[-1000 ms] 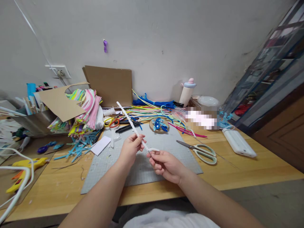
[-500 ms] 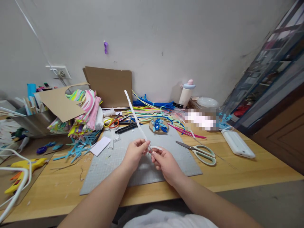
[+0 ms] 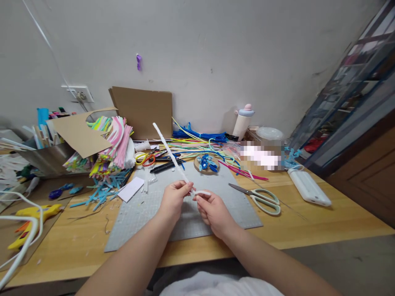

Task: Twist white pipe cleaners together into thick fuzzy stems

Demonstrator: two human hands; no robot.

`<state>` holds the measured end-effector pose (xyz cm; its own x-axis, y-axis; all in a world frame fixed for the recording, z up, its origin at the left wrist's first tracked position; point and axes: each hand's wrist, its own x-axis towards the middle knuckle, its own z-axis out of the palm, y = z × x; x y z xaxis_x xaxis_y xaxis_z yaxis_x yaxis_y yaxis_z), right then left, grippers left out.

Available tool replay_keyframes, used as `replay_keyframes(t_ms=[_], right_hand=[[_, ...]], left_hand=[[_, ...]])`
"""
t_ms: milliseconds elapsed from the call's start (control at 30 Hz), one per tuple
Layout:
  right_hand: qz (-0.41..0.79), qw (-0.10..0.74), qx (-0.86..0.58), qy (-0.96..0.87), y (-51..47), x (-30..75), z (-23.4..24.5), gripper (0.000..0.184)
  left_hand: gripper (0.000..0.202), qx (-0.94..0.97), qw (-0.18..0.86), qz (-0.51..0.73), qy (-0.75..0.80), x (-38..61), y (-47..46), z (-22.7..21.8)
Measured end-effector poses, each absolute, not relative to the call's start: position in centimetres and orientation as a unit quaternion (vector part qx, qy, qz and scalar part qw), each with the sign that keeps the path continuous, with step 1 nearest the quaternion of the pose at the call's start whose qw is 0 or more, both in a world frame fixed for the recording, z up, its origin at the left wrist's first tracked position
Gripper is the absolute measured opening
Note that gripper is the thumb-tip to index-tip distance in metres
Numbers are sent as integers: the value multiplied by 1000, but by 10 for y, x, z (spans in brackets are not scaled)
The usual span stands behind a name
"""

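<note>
A white pipe cleaner (image 3: 170, 153) is held between my two hands above the grey cutting mat (image 3: 129, 230). Its long part slants up and to the left, while a short bent end sticks out over my right fingers. My left hand (image 3: 174, 200) pinches it between thumb and fingers near the bend. Close beside it, my right hand (image 3: 212, 208) is closed on the short end, fingertips nearly touching the left ones. Beyond the hands, a round cardboard piece (image 3: 217, 168) bears blue flower-like shapes (image 3: 206, 163). Scissors with pale green handles (image 3: 266, 201) lie to the right.
Bundled pipe cleaners (image 3: 114, 142) stand at the left, near a yellow glue gun (image 3: 37, 216) and its white cable. Loose coloured pipe cleaners (image 3: 191, 149) spread along the back. A bottle (image 3: 242, 123) and a white power bank (image 3: 309, 187) are at the right.
The long part of the white pipe cleaner has tipped further left and slightly lower. Both hands keep their grip in nearly the same place.
</note>
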<state>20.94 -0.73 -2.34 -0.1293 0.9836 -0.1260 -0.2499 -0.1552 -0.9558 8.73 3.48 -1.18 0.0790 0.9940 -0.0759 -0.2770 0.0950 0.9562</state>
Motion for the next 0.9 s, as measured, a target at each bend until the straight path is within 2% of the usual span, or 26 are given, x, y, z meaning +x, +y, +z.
replay_keyframes(t_ms=[133,200,333,400,600,900], right_hand=[[534,548,-441,-470,-4,209,-31,19],[538,545,-442,-466,-5,210,-35,20],[583,514,-447,-442,-11,210,-35,23],[611,492,-444,-433,-15,210,-33,25],[671,459,-431,-393,-18,209,-26,34],[714,441,-398,-369,-19,216,-31,32]], left_hand=[[20,420,584,538,441,85,39,-12],[22,420,599,527,432,79,45,-10],[46,407,616,541,403,63,55,-2],[49,399,640,542,371,58,56,2],[32,371,662,559,334,59,54,0],[33,341,661,592,310,55,59,3]])
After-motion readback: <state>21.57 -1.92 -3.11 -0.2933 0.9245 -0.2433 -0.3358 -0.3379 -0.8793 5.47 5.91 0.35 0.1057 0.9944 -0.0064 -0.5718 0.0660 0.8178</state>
